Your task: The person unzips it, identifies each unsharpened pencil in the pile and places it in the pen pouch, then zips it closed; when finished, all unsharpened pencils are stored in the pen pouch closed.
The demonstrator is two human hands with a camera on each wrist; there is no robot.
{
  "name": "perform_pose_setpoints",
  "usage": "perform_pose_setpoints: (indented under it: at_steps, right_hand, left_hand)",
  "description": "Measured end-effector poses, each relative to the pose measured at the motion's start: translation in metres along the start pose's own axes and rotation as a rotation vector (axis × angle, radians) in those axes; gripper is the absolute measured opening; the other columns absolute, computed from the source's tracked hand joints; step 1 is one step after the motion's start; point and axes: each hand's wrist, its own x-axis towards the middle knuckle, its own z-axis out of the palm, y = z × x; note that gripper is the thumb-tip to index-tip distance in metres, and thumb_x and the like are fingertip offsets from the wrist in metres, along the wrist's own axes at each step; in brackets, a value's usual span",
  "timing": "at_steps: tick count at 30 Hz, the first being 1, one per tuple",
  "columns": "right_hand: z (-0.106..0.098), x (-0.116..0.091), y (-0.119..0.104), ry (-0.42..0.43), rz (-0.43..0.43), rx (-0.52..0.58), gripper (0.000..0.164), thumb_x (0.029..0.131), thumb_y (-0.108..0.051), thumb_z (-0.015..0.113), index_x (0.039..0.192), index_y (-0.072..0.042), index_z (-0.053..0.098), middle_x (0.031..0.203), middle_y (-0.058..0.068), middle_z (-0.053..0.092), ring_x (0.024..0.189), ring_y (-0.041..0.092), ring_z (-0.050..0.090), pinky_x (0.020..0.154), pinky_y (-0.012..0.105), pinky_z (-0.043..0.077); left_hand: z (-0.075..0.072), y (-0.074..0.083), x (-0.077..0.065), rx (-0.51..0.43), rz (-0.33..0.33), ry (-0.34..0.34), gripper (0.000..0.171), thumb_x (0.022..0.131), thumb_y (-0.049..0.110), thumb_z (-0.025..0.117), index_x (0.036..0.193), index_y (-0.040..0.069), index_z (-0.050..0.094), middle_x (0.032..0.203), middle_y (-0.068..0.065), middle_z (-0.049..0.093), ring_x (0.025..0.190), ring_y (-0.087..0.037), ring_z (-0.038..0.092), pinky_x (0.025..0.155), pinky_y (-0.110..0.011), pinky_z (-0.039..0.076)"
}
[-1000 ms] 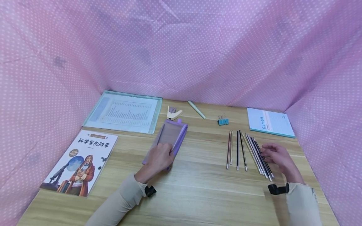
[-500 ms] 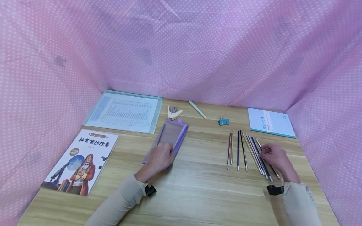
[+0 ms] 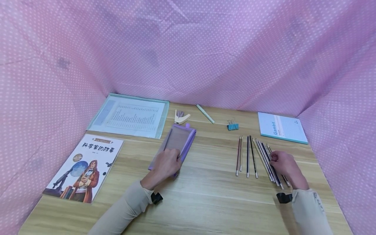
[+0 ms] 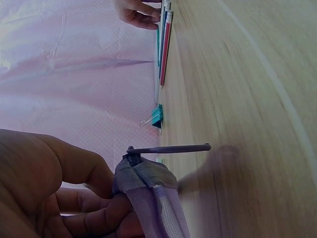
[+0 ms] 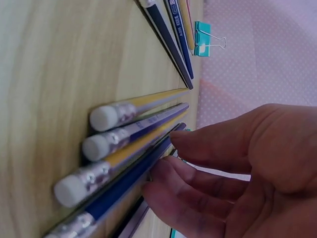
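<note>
In the head view my left hand (image 3: 166, 163) grips the near end of a purple mesh pencil case (image 3: 180, 135). The left wrist view shows its fabric end (image 4: 146, 176) pinched by thumb and fingers, a zipper pull (image 4: 171, 148) sticking out. My right hand (image 3: 286, 164) reaches down at the right edge of a row of pencils (image 3: 262, 156) with white erasers. Thumb and fingertips are around the outermost dark pencil (image 5: 133, 218), beside a blue pencil (image 5: 119, 193); whether they pinch it is unclear. Several more pencils (image 3: 247, 156) lie further left, spread apart.
At the back are a stapler (image 3: 182, 117), a pale green pen (image 3: 205, 113) and a teal binder clip (image 3: 233, 125). A notepad (image 3: 283, 127) lies back right. On the left lie a document folder (image 3: 132, 116) and a book (image 3: 85, 168). A pink dotted curtain (image 3: 188, 58) encloses the table.
My right hand has moved left and down onto the outermost pencil, its fingers drawing in. That pencil separated from the row to the right. The left hand and pencil case stay put.
</note>
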Motion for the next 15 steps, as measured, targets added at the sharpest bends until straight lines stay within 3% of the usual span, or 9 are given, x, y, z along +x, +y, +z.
perform_pose_setpoints:
  at_steps: [4,11,15]
  right_hand:
    - [0.0001,-0.0005,0.0021,0.0,0.0,-0.003,0.032,0.085,-0.006,0.063,0.11,0.012,0.064,0.09,0.018,0.067,0.08,0.028,0.061,0.077,0.05,0.053]
    - [0.0011,-0.0035,0.0036,-0.011,0.001,-0.028,0.012,0.083,-0.009,0.067,0.089,-0.001,0.061,0.076,0.006,0.055,0.071,0.022,0.052,0.063,0.033,0.041]
    - [0.001,-0.0029,0.0035,-0.043,0.017,-0.034,0.022,0.086,-0.011,0.068,0.099,0.006,0.064,0.08,0.011,0.06,0.074,0.025,0.055,0.067,0.041,0.048]
  left_hand:
    - [-0.0001,0.0004,0.0003,0.001,0.003,0.0,0.026,0.082,0.004,0.067,0.061,0.01,0.054,0.055,0.0,0.052,0.046,-0.009,0.046,0.04,-0.02,0.032]
    - [0.0002,0.0002,0.0004,-0.005,0.005,0.002,0.026,0.083,0.004,0.067,0.061,0.01,0.053,0.055,0.001,0.052,0.046,-0.009,0.046,0.04,-0.02,0.032]
    - [0.0004,0.0004,-0.0001,-0.002,0.006,0.006,0.028,0.083,0.003,0.066,0.06,0.01,0.052,0.055,0.001,0.051,0.046,-0.009,0.044,0.04,-0.02,0.031]
